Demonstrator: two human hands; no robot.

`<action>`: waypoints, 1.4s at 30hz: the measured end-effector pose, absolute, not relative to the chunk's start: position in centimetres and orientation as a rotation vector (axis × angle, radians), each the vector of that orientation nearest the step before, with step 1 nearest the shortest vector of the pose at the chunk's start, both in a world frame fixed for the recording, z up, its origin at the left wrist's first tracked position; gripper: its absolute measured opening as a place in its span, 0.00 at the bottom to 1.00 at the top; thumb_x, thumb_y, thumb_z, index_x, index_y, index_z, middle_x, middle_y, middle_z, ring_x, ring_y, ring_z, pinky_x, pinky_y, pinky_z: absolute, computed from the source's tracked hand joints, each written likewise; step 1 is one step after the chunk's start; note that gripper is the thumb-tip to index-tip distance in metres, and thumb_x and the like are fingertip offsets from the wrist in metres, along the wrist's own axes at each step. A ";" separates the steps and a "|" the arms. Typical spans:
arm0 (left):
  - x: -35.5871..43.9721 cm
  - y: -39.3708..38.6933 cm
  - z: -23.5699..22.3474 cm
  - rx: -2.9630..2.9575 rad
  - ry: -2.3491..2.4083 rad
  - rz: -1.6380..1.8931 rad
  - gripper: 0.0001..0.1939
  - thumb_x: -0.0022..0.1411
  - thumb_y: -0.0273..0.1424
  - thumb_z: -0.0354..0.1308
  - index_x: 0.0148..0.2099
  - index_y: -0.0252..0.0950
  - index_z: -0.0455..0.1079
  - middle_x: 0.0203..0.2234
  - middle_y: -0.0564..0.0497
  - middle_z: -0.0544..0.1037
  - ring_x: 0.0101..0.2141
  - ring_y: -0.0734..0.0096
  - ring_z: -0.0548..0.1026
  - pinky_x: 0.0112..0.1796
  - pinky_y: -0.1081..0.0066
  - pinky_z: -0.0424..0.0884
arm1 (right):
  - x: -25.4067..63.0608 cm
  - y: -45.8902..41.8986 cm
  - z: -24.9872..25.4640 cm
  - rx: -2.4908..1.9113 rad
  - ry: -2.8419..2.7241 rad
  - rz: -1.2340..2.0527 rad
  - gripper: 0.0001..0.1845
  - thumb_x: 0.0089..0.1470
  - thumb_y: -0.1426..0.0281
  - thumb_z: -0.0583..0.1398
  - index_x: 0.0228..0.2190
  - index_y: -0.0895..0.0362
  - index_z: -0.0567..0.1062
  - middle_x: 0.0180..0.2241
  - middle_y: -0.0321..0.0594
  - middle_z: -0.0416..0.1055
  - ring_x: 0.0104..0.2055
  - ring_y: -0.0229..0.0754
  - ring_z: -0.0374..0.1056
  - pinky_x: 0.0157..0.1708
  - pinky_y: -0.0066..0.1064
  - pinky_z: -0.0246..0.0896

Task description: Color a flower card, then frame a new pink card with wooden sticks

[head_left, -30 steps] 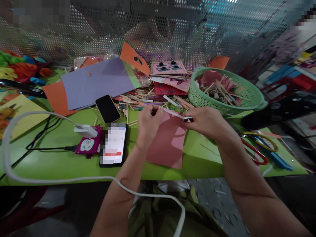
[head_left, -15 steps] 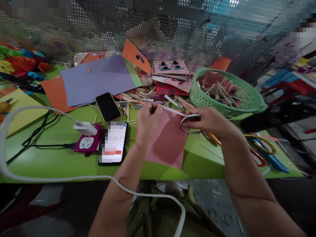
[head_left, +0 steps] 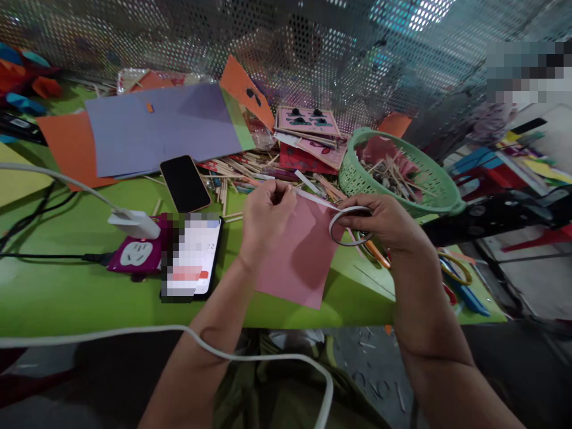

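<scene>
My right hand (head_left: 388, 219) is closed on a thin roll of white tape (head_left: 333, 233), its thumb and fingers gripping the ring's right side. From the roll a strip of tape (head_left: 316, 198) stretches left to my left hand (head_left: 270, 217), which pinches the free end. Beneath both hands lies a sheet of pink paper (head_left: 290, 277), flat on the green table (head_left: 250, 313). The strip runs along the paper's far edge; whether it touches the paper I cannot tell.
Left of the paper are a lit phone (head_left: 196, 256), a dark phone (head_left: 185, 183) and a purple power socket (head_left: 138, 253). Behind lie wooden sticks (head_left: 241, 164), purple paper (head_left: 165, 128) and stacked cards (head_left: 308, 122). A green basket (head_left: 440, 193) and scissors (head_left: 456, 268) are at right.
The camera view has shifted slightly, so most table items appear further left. Both hands keep their hold on the tape; the roll has tilted to show more of its ring.
</scene>
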State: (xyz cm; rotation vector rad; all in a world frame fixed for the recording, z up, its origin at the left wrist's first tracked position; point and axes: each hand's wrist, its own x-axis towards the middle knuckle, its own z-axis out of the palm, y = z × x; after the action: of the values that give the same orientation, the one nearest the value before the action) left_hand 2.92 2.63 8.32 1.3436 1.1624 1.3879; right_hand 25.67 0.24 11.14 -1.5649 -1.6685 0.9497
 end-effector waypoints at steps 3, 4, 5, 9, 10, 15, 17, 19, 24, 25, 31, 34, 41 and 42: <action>2.9 2.6 8.2 1.355 1.160 1.396 0.11 0.61 0.25 0.60 0.26 0.38 0.67 0.19 0.57 0.69 0.23 0.77 0.64 0.26 0.74 0.60 | 25.5 0.2 11.3 -1.572 -1.641 0.939 0.16 0.38 0.54 0.76 0.27 0.49 0.85 0.29 0.37 0.81 0.33 0.47 0.75 0.38 0.40 0.71; 3.0 2.6 8.2 1.355 1.163 1.393 0.12 0.61 0.25 0.60 0.26 0.38 0.67 0.19 0.57 0.69 0.23 0.77 0.64 0.26 0.74 0.60 | 25.5 0.1 11.3 -1.575 -1.632 0.942 0.15 0.38 0.54 0.76 0.27 0.49 0.85 0.28 0.37 0.81 0.33 0.46 0.75 0.38 0.40 0.71; 3.0 2.6 8.3 1.353 1.168 1.390 0.12 0.61 0.26 0.60 0.26 0.38 0.67 0.19 0.57 0.69 0.23 0.76 0.64 0.26 0.74 0.60 | 25.4 0.1 11.3 -1.580 -1.624 0.945 0.15 0.38 0.55 0.76 0.26 0.49 0.85 0.28 0.37 0.81 0.33 0.46 0.74 0.38 0.40 0.70; 3.1 2.6 8.3 1.343 1.176 1.392 0.11 0.61 0.26 0.60 0.26 0.38 0.67 0.19 0.57 0.69 0.23 0.76 0.64 0.26 0.74 0.60 | 25.4 0.0 11.2 -1.592 -1.623 0.954 0.16 0.36 0.55 0.76 0.25 0.50 0.85 0.28 0.38 0.80 0.34 0.48 0.75 0.40 0.41 0.70; 3.1 2.6 8.3 1.343 1.176 1.394 0.11 0.61 0.26 0.60 0.26 0.38 0.67 0.19 0.57 0.69 0.23 0.76 0.64 0.27 0.74 0.60 | 25.4 0.0 11.2 -1.591 -1.628 0.957 0.15 0.36 0.55 0.76 0.25 0.51 0.85 0.28 0.38 0.81 0.35 0.48 0.75 0.41 0.41 0.70; 3.1 2.6 8.1 1.351 1.178 1.394 0.11 0.61 0.26 0.60 0.26 0.38 0.67 0.20 0.56 0.69 0.24 0.76 0.63 0.27 0.73 0.60 | 25.4 -0.2 11.5 -1.596 -1.676 0.971 0.11 0.40 0.61 0.75 0.25 0.53 0.85 0.29 0.41 0.81 0.36 0.48 0.75 0.42 0.41 0.68; 3.1 2.7 8.0 1.356 1.185 1.393 0.11 0.60 0.26 0.61 0.26 0.38 0.67 0.20 0.56 0.69 0.24 0.76 0.64 0.28 0.73 0.60 | 25.3 -0.3 11.8 -1.611 -1.696 0.984 0.09 0.41 0.62 0.74 0.25 0.53 0.86 0.28 0.40 0.81 0.35 0.47 0.74 0.42 0.40 0.67; 3.1 2.7 8.0 1.359 1.200 1.394 0.10 0.60 0.26 0.61 0.26 0.38 0.68 0.20 0.56 0.69 0.25 0.75 0.64 0.28 0.73 0.60 | 25.2 -0.3 12.0 -1.625 -1.705 0.993 0.09 0.40 0.62 0.74 0.25 0.53 0.85 0.27 0.40 0.81 0.34 0.47 0.74 0.42 0.40 0.67; 3.2 2.8 7.9 1.349 1.218 1.394 0.10 0.59 0.25 0.61 0.26 0.37 0.68 0.21 0.56 0.68 0.26 0.75 0.65 0.30 0.72 0.60 | 25.0 -0.4 12.4 -1.636 -1.749 0.999 0.10 0.42 0.60 0.73 0.23 0.53 0.85 0.27 0.41 0.82 0.35 0.49 0.75 0.45 0.42 0.69; 3.2 2.8 7.9 1.345 1.216 1.393 0.10 0.59 0.24 0.61 0.26 0.37 0.68 0.21 0.56 0.68 0.26 0.75 0.65 0.30 0.72 0.60 | 25.0 -0.5 12.4 -1.632 -1.760 1.005 0.10 0.42 0.60 0.73 0.24 0.53 0.86 0.27 0.41 0.82 0.35 0.49 0.75 0.45 0.42 0.69; 3.2 2.8 7.9 1.352 1.203 1.398 0.10 0.59 0.23 0.61 0.26 0.37 0.68 0.21 0.56 0.68 0.26 0.75 0.64 0.31 0.71 0.60 | 25.3 -0.6 12.3 -1.604 -1.778 1.018 0.06 0.45 0.63 0.72 0.24 0.52 0.86 0.29 0.41 0.84 0.36 0.48 0.77 0.47 0.41 0.70; 3.2 2.9 7.9 1.366 1.206 1.407 0.11 0.59 0.23 0.61 0.26 0.37 0.68 0.21 0.56 0.68 0.26 0.75 0.64 0.31 0.71 0.61 | 25.5 -0.5 12.2 -1.611 -1.818 1.023 0.07 0.46 0.61 0.72 0.24 0.52 0.86 0.30 0.41 0.84 0.38 0.50 0.78 0.49 0.42 0.71; 3.1 2.9 8.0 1.378 1.222 1.398 0.11 0.58 0.22 0.60 0.25 0.38 0.67 0.21 0.56 0.69 0.26 0.74 0.65 0.30 0.71 0.61 | 25.4 -0.6 12.4 -1.641 -1.794 1.016 0.07 0.44 0.62 0.72 0.25 0.52 0.87 0.31 0.43 0.85 0.39 0.51 0.79 0.48 0.42 0.71; 3.1 2.9 8.0 1.383 1.220 1.397 0.11 0.58 0.22 0.60 0.25 0.38 0.67 0.21 0.56 0.69 0.26 0.74 0.65 0.30 0.72 0.61 | 25.4 -0.6 12.4 -1.647 -1.803 1.009 0.07 0.44 0.62 0.72 0.25 0.53 0.87 0.31 0.43 0.85 0.39 0.51 0.79 0.48 0.42 0.71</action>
State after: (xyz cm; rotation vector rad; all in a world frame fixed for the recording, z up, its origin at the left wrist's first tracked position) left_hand 3.11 2.86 8.02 1.3828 1.2197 1.3972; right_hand 25.39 -0.60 12.45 -1.6468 -1.8026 1.0091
